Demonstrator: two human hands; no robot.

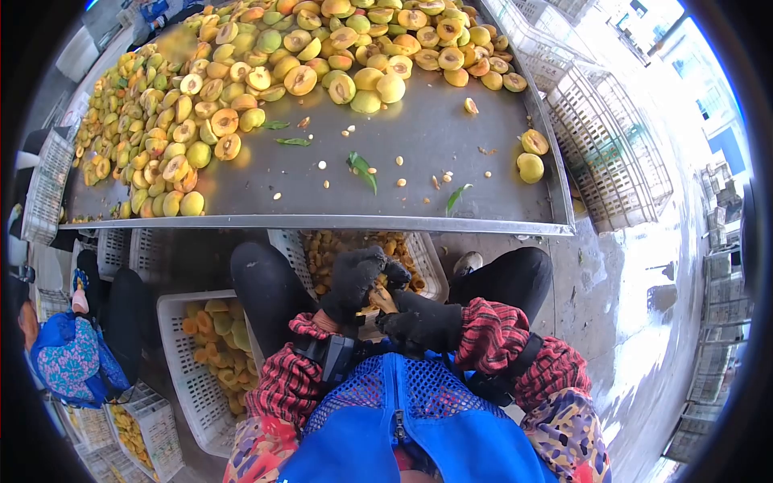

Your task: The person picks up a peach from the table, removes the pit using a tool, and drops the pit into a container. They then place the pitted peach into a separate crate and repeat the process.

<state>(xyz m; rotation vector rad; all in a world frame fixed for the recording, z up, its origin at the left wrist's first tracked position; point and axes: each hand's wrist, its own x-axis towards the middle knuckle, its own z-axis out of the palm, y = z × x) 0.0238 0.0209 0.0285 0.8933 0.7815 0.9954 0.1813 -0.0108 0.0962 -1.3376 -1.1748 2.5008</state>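
Note:
In dark gloves, both my hands meet above my lap, close over a white crate (437, 283) of fruit pieces. Between them is an orange-brown peach half (382, 299), partly covered by the gloves. My left hand (351, 283) is closed round its left and upper side. From the right, my right hand (420, 322) grips it with bent fingers; whether a small tool is also in that hand is hidden. Past my knees, a metal table (451, 205) bears a large heap of halved peaches (302, 79), many showing brown pits or hollows.
Loose kernels and green leaves (363, 171) lie on the table, with a peach half (530, 167) near its right edge. Another white crate (187, 354) of fruit stands beside my left leg. Stacked crates (612, 149) stand right of the table. A co-worker (76, 354) sits at left.

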